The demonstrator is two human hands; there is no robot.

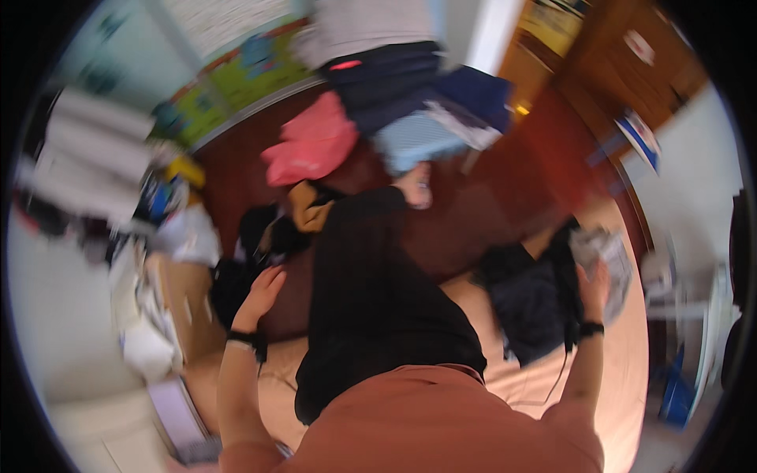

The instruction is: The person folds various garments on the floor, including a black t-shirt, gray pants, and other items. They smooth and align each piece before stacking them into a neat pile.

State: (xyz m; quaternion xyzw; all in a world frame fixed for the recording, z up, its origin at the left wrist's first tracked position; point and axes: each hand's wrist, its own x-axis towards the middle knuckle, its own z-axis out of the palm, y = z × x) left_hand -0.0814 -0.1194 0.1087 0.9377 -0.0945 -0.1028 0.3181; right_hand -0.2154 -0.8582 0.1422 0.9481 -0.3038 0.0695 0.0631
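The picture is blurred by motion. My left hand hangs over the left side, fingers stretched out and holding nothing. Near it on the floor is a heap of black clothes with a tan-brown piece. My right hand is over the bed at the edge of a grey crumpled cloth, thumb and fingers apart; whether it touches the cloth I cannot tell. Beside it lies a folded black garment. A black band sits on each wrist.
I sit on a bed with a peach sheet. Across the red-brown floor stand stacked folded clothes, a light blue piece and a pink bundle. A cardboard box is left, a white shelf right.
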